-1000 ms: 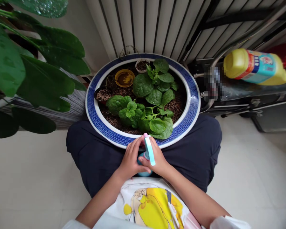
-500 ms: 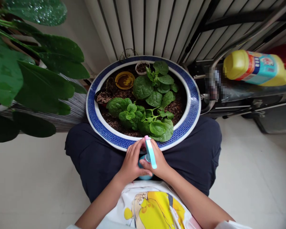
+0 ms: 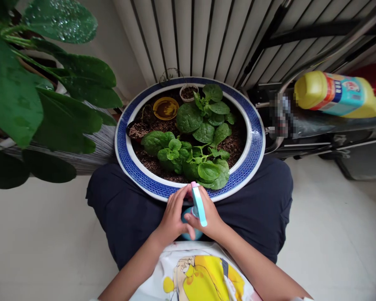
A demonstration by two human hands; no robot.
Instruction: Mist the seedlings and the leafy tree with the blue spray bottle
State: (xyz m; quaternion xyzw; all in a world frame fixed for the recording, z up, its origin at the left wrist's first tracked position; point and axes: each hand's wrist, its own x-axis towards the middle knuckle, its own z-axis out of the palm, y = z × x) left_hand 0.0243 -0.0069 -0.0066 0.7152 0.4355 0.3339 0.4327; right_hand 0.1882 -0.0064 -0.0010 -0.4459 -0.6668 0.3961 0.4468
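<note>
A light-blue spray bottle (image 3: 198, 205) with a pink nozzle is upright between my hands, close to my lap. My right hand (image 3: 210, 215) wraps round its neck and trigger area from the right. From the left, my left hand (image 3: 173, 215) curves against the bottle, its fingers reaching toward the front of the spray head; the fingertips are partly hidden. Just beyond stands a large round planter (image 3: 127, 169) with a blue-and-white rim. Leafy green plants (image 3: 188, 156) grow in its dark soil (image 3: 144, 165), and the nozzle points toward them.
Inside the planter are a yellow dish (image 3: 165, 108) and a small white pot (image 3: 189, 93). Big wet leaves (image 3: 61, 21) hang at the left. A white radiator (image 3: 188, 37) stands behind. On the right, a yellow bottle (image 3: 338, 94) lies on a metal-framed cart (image 3: 319, 54).
The whole view has shifted slightly, so things appear a little lower and further right. Both hands keep their hold on the spray bottle.
</note>
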